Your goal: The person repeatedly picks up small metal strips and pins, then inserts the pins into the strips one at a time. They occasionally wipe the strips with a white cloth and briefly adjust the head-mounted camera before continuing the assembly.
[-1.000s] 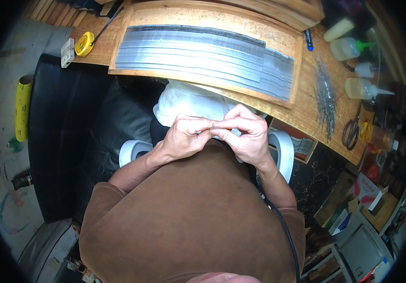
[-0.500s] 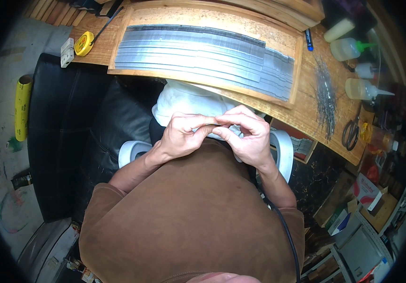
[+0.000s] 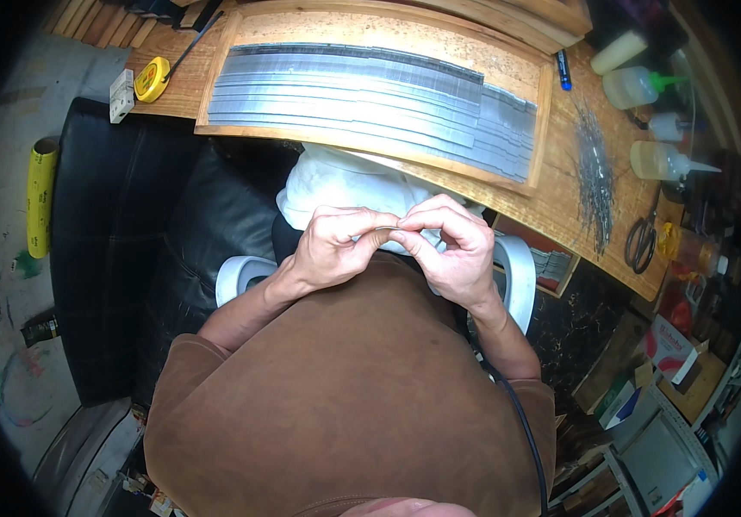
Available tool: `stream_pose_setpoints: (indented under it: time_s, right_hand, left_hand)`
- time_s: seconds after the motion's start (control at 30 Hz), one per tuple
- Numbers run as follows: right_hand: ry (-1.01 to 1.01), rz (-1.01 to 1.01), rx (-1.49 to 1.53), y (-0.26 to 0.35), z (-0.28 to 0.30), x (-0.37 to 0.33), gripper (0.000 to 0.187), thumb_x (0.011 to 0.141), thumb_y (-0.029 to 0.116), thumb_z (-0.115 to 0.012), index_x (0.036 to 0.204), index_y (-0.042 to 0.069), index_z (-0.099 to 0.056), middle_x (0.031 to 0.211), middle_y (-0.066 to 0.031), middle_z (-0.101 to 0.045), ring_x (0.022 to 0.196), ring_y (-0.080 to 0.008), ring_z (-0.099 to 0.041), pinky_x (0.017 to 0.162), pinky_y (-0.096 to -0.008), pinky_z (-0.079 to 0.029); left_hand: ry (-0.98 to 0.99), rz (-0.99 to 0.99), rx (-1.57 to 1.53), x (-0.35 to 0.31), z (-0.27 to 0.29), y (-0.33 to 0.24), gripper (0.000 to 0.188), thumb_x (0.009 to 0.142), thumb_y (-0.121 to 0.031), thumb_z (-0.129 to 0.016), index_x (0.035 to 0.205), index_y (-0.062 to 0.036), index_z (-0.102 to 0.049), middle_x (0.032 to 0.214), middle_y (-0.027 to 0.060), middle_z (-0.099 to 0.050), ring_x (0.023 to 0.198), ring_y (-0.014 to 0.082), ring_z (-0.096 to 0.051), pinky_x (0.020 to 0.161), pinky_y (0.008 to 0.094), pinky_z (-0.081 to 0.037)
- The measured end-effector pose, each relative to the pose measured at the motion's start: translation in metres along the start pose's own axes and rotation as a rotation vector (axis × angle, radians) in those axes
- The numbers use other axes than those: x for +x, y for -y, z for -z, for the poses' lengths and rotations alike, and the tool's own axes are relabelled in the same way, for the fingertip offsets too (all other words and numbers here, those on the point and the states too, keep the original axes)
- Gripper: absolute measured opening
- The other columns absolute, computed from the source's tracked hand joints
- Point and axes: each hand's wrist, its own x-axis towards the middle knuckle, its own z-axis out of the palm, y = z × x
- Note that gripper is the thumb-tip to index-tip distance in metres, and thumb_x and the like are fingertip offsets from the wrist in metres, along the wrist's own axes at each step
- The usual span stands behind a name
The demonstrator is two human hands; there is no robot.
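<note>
Over my lap, my left hand (image 3: 336, 246) and my right hand (image 3: 452, 250) meet, each closed in a pinch at the fingertips. Between them is a small thin strip (image 3: 384, 228), mostly hidden by fingers and too small to identify surely. Under and beyond the hands lies a white cloth (image 3: 336, 185) on my lap. On the bench ahead, a shallow wooden tray (image 3: 370, 15) contains overlapping rows of thin grey metal-looking strips (image 3: 345, 90). A loose heap of thin dark strips (image 3: 594, 181) lies to the right of the tray.
Scissors (image 3: 640, 246), squeeze bottles (image 3: 633, 89) and a blue marker (image 3: 564, 71) lie on the bench's right side. A yellow tape measure (image 3: 152, 79) is at the far left corner. A black padded seat (image 3: 121, 241) stands left, and an open drawer (image 3: 551, 263) is below the bench.
My fingertips have shifted slightly around the thin strip, with the right thumb now nearer the left fingers. Both arms are otherwise nearly still.
</note>
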Motion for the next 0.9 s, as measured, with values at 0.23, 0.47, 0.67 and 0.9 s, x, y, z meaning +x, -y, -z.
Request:
stream_pose_setpoints:
  time_s: [0.23, 0.47, 0.67, 0.9]
  right_hand:
    - [0.008, -0.021, 0.013, -0.0005, 0.0002, 0.0002, 0.014, 0.084, -0.004, -0.086, 0.093, 0.001, -0.077, 0.09, -0.0092, -0.075, 0.08, -0.0187, -0.073, 0.073, -0.0307, -0.057]
    - [0.009, -0.029, 0.041, -0.0022, 0.0002, -0.0006, 0.013, 0.084, -0.004, -0.086, 0.093, 0.001, -0.077, 0.09, -0.0094, -0.075, 0.08, -0.0185, -0.072, 0.073, -0.0307, -0.057]
    - [0.009, -0.037, 0.052, -0.0034, 0.0003, -0.0009, 0.013, 0.084, -0.004, -0.086, 0.093, 0.0, -0.076, 0.09, -0.0098, -0.076, 0.081, -0.0192, -0.073, 0.073, -0.0312, -0.057]
    - [0.01, -0.043, 0.054, -0.0017, 0.0003, -0.0004, 0.012, 0.085, -0.004, -0.085, 0.092, 0.0, -0.076, 0.09, -0.0103, -0.076, 0.082, -0.0198, -0.074, 0.074, -0.0316, -0.058]
  left_hand:
    - [0.017, 0.017, -0.003, 0.0009, 0.0011, -0.0016, 0.017, 0.092, 0.001, -0.079, 0.108, -0.0001, -0.082, 0.095, 0.0172, -0.082, 0.079, 0.0268, -0.08, 0.071, 0.0324, -0.062]
    - [0.015, 0.021, -0.018, -0.0005, 0.0006, -0.0008, 0.017, 0.092, 0.002, -0.079, 0.109, 0.0001, -0.082, 0.096, 0.017, -0.082, 0.08, 0.0264, -0.081, 0.071, 0.0325, -0.062]
    - [0.018, 0.009, -0.003, 0.0006, 0.0009, -0.0018, 0.018, 0.091, 0.005, -0.08, 0.109, 0.0026, -0.081, 0.093, 0.0169, -0.082, 0.08, 0.0246, -0.081, 0.072, 0.0314, -0.062]
    - [0.017, 0.004, 0.001, 0.0012, 0.0016, -0.0034, 0.018, 0.091, 0.006, -0.08, 0.108, 0.0038, -0.08, 0.092, 0.0171, -0.082, 0.08, 0.024, -0.081, 0.072, 0.031, -0.062]
